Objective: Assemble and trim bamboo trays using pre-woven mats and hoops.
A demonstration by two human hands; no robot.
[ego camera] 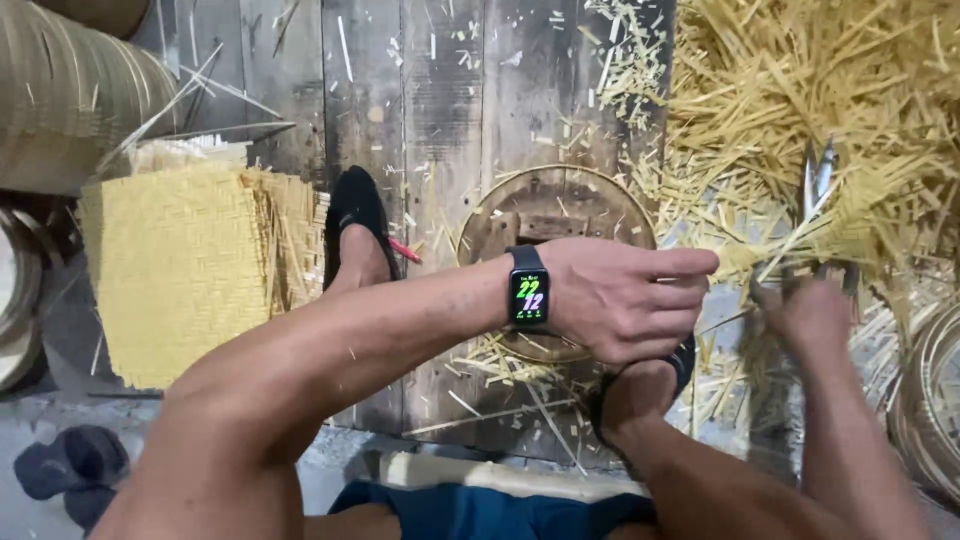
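Note:
My left hand (pixel 625 298), with a black smartwatch (pixel 527 287) on the wrist, reaches to the right with its fingers curled. Its fingertips meet a bunch of pale bamboo strips (pixel 745 262); any grip is hidden. My right hand (pixel 812 318) is blurred and closed around the dark handles of metal shears (pixel 818 172), whose blades point up into the strips. A big loose pile of bamboo strips (pixel 800 90) covers the floor at the upper right.
A round bamboo-rimmed frame (pixel 500 215) lies on the dark plank floor under my left wrist. My feet in black sandals (pixel 352 205) rest either side of it. A woven yellow mat (pixel 180 270) lies left, coiled bamboo (pixel 60 100) at the upper left, and hoops (pixel 930 400) at the right.

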